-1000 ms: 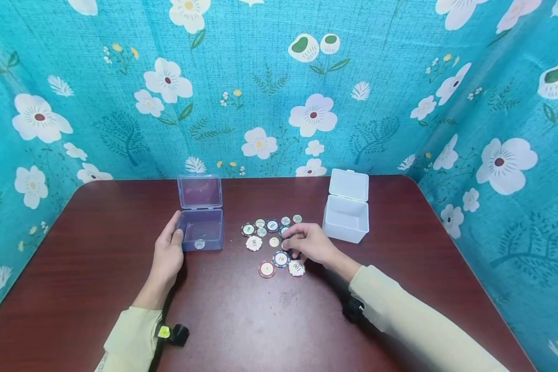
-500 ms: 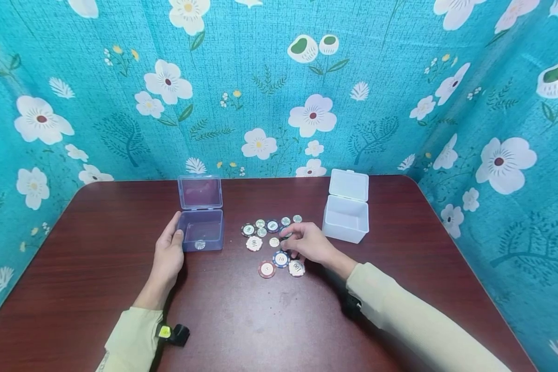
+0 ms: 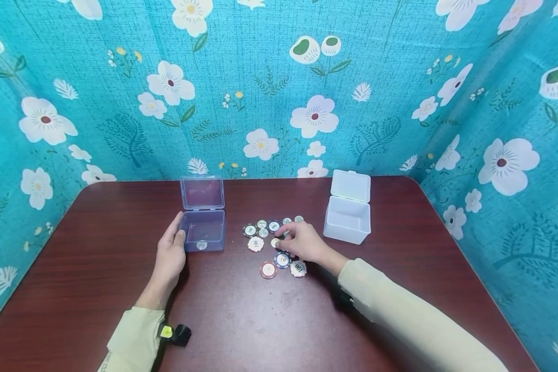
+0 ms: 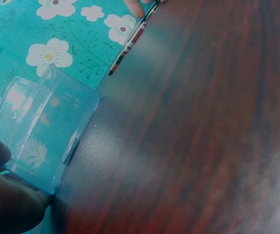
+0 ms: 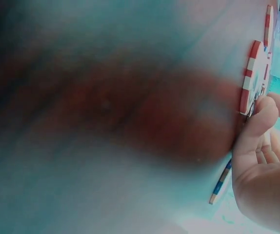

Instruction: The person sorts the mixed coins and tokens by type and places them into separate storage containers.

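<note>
Over my link, I am seeing the left hand (image 3: 171,251) gripping the left side of a clear blue box (image 3: 216,241), the thumb and fingers pinching its wall. This box is standing left of the worktop's middle, near the far edge, and its raised lid (image 3: 202,192) is leaning toward that edge. A single coin (image 3: 202,245) is showing at its near wall.

The right hand (image 3: 308,244) is reaching into the loose pile between the boxes, with thumb and forefinger at a gold coin (image 3: 275,242); I am not managing to tell whether they are closing on it. The gold coin is lying among the chips, well in from the worktop's far edge.

Closer to the near edge, a red chip (image 3: 268,269), a blue chip (image 3: 282,260) and a white chip (image 3: 298,268) are lying in a group. On the pile's left side, a black chip (image 3: 250,230) is lying just beyond another white one. A white box (image 3: 347,227) is standing open toward the worktop's far right corner. A flowered curtain (image 3: 260,113) is hanging beyond the far edge.
</note>
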`<state>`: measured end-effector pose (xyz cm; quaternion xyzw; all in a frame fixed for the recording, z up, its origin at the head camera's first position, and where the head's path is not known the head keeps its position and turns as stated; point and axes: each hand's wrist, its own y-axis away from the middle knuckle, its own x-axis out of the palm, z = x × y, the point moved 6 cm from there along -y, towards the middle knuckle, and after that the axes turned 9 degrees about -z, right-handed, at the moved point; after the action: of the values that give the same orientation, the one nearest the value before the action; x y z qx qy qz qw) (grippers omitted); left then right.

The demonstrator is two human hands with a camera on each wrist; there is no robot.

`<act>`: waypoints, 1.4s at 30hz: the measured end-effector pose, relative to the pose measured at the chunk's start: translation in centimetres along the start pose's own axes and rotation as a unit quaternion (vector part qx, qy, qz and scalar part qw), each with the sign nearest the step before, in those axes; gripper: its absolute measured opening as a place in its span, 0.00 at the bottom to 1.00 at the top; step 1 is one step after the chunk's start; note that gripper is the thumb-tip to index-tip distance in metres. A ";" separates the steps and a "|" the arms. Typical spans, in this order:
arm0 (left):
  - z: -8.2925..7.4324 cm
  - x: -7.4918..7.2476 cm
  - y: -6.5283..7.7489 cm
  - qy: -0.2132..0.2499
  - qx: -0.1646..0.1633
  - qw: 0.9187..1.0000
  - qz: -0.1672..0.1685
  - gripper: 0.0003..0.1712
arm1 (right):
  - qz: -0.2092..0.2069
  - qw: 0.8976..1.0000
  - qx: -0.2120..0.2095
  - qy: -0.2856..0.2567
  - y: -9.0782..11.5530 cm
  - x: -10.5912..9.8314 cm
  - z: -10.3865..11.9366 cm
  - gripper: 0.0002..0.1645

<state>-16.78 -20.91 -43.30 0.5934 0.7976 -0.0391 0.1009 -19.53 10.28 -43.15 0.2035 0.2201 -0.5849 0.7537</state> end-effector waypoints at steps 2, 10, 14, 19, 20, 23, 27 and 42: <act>0.0 0.0 0.0 0.001 0.000 1.000 -0.001 0.31 | -0.001 1.000 0.001 0.008 -0.2 0.2 0.1 0.13; 0.0 0.0 0.0 0.002 0.000 1.000 0.002 0.31 | -0.013 0.999 -0.006 0.044 -0.6 0.5 0.4 0.13; -0.1 0.0 0.0 0.002 0.004 1.000 0.002 0.31 | -0.018 0.998 -0.021 0.053 -0.7 0.4 0.7 0.12; -0.1 0.0 0.0 0.002 0.004 1.000 0.000 0.31 | -0.028 0.996 -0.043 0.070 -0.7 0.3 1.0 0.10; -0.1 0.0 0.0 0.001 0.004 1.000 0.000 0.31 | -0.028 0.996 -0.043 0.073 -0.7 0.4 1.0 0.10; -0.1 0.0 0.0 0.001 0.000 1.000 -0.001 0.31 | -0.025 0.996 -0.040 0.076 -0.8 0.4 1.0 0.09; 0.0 0.0 0.0 0.001 -0.001 1.000 -0.001 0.31 | -0.016 0.997 -0.032 0.072 -0.8 0.5 0.7 0.09; 0.1 0.0 -0.1 -0.002 0.001 1.000 -0.003 0.31 | -0.001 0.997 -0.033 0.075 -0.8 0.5 0.8 0.10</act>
<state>-16.88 -20.95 -43.44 0.5912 0.7990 -0.0418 0.1016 -20.10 9.21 -42.82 0.2210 0.2955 -0.5610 0.7410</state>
